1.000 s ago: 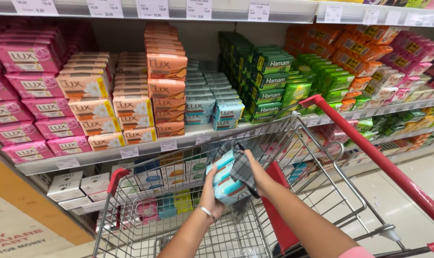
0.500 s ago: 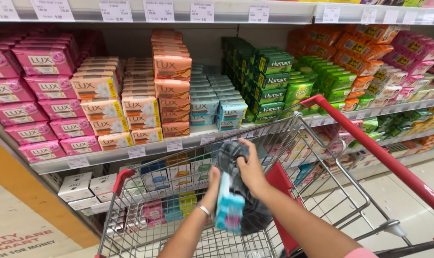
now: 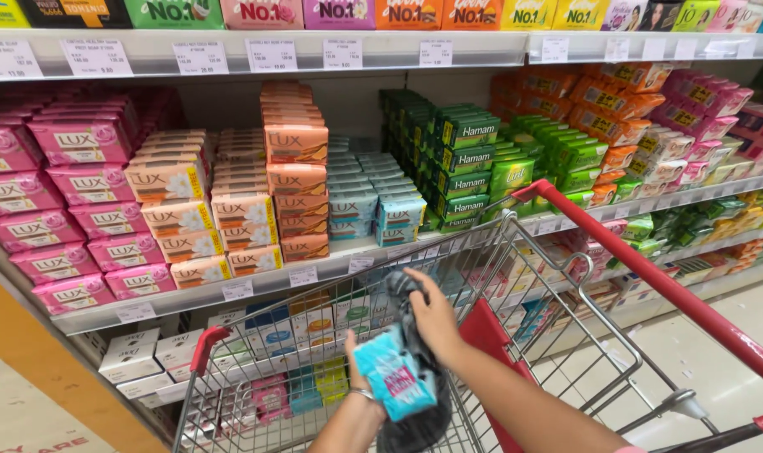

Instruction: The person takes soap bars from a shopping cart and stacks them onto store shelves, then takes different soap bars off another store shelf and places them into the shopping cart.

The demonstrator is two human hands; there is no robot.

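soap pack (image 3: pixel 396 383), light blue, sits gripped in the left hand (image 3: pixel 366 387) over the red-handled cart (image 3: pixel 566 335); the right hand (image 3: pixel 436 323) pinches a dark bag (image 3: pixel 402 302) by its top, seemingly holding its mouth open for the pack.

Supermarket aisle: price-tagged shelves (image 3: pixel 256 285) of boxed soap (image 3: pixel 296 143), red trolley (image 3: pixel 516 252)
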